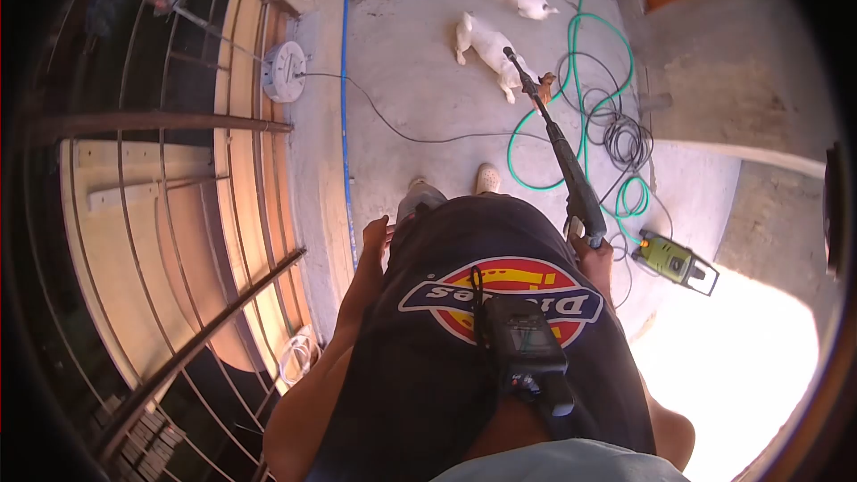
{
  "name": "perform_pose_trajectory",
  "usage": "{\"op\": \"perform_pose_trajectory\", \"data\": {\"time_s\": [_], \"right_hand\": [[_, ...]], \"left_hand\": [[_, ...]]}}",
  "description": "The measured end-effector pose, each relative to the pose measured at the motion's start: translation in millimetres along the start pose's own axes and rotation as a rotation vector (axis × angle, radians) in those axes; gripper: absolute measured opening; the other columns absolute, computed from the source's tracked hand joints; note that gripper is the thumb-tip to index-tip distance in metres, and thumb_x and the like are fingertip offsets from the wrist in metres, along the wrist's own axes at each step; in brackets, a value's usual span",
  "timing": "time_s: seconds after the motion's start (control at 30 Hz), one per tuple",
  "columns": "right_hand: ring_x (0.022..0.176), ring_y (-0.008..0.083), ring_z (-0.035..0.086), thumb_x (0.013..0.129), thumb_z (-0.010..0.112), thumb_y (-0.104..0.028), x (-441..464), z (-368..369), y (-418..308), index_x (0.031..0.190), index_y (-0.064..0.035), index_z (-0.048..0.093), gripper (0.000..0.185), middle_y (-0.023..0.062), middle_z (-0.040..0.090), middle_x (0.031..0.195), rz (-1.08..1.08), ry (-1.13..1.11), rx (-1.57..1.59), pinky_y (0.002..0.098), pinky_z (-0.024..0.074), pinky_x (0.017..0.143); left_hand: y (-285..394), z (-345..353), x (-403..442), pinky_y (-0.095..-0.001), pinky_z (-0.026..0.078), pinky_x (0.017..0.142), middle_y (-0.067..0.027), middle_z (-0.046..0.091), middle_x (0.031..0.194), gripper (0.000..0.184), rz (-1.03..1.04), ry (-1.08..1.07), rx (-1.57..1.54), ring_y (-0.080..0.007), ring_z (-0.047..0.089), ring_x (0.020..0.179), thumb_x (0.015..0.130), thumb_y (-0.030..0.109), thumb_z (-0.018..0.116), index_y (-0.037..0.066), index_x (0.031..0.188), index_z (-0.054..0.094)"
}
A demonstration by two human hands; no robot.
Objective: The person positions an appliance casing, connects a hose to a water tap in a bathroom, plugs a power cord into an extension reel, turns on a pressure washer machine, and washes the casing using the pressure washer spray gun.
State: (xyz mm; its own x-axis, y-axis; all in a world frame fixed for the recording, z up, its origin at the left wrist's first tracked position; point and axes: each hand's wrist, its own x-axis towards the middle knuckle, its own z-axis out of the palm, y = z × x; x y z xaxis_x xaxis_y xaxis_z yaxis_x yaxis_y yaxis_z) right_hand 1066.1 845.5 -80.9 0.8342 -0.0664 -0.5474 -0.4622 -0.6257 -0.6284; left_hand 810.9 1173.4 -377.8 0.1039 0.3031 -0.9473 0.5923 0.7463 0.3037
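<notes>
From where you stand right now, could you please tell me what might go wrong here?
The spray wand in the right hand reaches out towards the nearer dog, so a burst of water could hit it. The dark cable crosses the floor ahead of the shoes and might catch a foot. The green hose lies in loose loops, which could also trip someone.

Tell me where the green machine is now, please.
In the head view, the green machine sits on the floor at right, beside the green hose and the sunlit patch.
</notes>
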Motion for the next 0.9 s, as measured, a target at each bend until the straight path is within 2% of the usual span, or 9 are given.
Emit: {"op": "perform_pose_trajectory", "data": {"time_s": [0.1,0.17,0.23,0.3,0.4,0.47,0.63,0.77,0.9], "right_hand": [[0.059,0.0142,0.053,0.071,0.065,-0.021,-36.5,8.5,32.7,0.082,0.0051,0.062,0.029,0.0084,0.059,0.066,0.083,0.101,0.036,0.0297,0.0424,0.055],[0.057,0.0135,0.053,0.071,0.064,-0.021,-64.8,16.6,44.2,0.079,0.006,0.061,0.029,0.0076,0.059,0.063,0.171,0.119,-0.015,0.0306,0.0422,0.053],[0.056,0.0126,0.052,0.071,0.064,-0.022,-77.8,27.8,60.5,0.075,0.0057,0.06,0.028,0.0068,0.057,0.061,0.078,0.137,0.061,0.0305,0.042,0.052],[0.056,0.012,0.052,0.071,0.063,-0.023,-92.3,37.6,30.7,0.073,0.0055,0.059,0.029,0.0063,0.057,0.06,0.11,0.166,0.027,0.0306,0.0423,0.053],[0.06,0.014,0.054,0.072,0.063,-0.024,-81.6,55.6,27.9,0.077,0.0036,0.061,0.028,0.0083,0.06,0.064,0.052,0.207,0.041,0.0318,0.0435,0.057],[0.062,0.0143,0.055,0.072,0.063,-0.024,-68.8,62.9,34.5,0.078,0.0029,0.06,0.028,0.0086,0.06,0.066,-0.057,0.225,-0.031,0.0322,0.0434,0.058],[0.061,0.0144,0.053,0.073,0.062,-0.024,-56.9,46.2,37.5,0.079,0.002,0.06,0.027,0.0077,0.057,0.065,0.022,0.209,0.118,0.0316,0.0426,0.058],[0.06,0.0136,0.053,0.072,0.062,-0.023,-62.7,34.9,43.6,0.076,0.0027,0.059,0.026,0.0074,0.057,0.064,0.058,0.226,0.178,0.0306,0.0428,0.057],[0.06,0.0136,0.053,0.072,0.062,-0.023,-49.9,32.4,59.0,0.075,0.0038,0.059,0.027,0.0081,0.058,0.064,0.033,0.255,0.262,0.0301,0.0434,0.058]], "left_hand": [[25.1,-9.2,9.9,-0.035,0.047,0.061,-0.0094,0.065,0.087,0.035,0.026,-0.122,0.237,-0.0192,0.058,0.067,0.087,0.033,0.049,0.006,0.108,0.053],[50.6,-25.6,18.5,-0.0318,0.042,0.052,-0.0098,0.064,0.084,0.025,0.035,-0.127,0.426,-0.0149,0.053,0.06,0.087,0.031,0.048,0.009,0.095,0.053],[83.0,-56.1,35.0,-0.0294,0.04,0.048,-0.0087,0.063,0.08,0.02,0.199,-0.214,0.499,-0.0115,0.05,0.058,0.087,0.03,0.047,0.011,0.092,0.052],[121.2,-80.2,54.5,-0.0262,0.037,0.044,-0.0074,0.063,0.078,0.019,0.283,-0.225,0.357,-0.0099,0.05,0.056,0.086,0.029,0.048,0.012,0.093,0.053],[180.9,-83.3,47.6,-0.0303,0.043,0.059,-0.006,0.064,0.084,0.031,0.357,-0.09,0.369,-0.0137,0.055,0.066,0.083,0.037,0.056,0.013,0.104,0.052],[206.5,-79.4,35.4,-0.0248,0.039,0.045,-0.0043,0.063,0.075,0.026,0.395,-0.063,0.305,-0.0093,0.051,0.055,0.085,0.033,0.054,0.012,0.1,0.054],[193.9,-51.8,6.6,-0.0254,0.042,0.047,-0.0037,0.062,0.073,0.028,0.469,-0.037,0.313,-0.01,0.053,0.055,0.085,0.035,0.053,0.01,0.099,0.056],[143.2,-28.6,-3.6,-0.0264,0.043,0.047,-0.0042,0.064,0.071,0.028,0.418,-0.104,0.6,-0.0121,0.057,0.059,0.084,0.032,0.052,0.008,0.097,0.056],[99.5,-18.9,-13.2,-0.0275,0.043,0.048,-0.0044,0.064,0.071,0.029,0.414,-0.077,0.615,-0.0124,0.056,0.058,0.083,0.031,0.052,0.007,0.098,0.056]]}}
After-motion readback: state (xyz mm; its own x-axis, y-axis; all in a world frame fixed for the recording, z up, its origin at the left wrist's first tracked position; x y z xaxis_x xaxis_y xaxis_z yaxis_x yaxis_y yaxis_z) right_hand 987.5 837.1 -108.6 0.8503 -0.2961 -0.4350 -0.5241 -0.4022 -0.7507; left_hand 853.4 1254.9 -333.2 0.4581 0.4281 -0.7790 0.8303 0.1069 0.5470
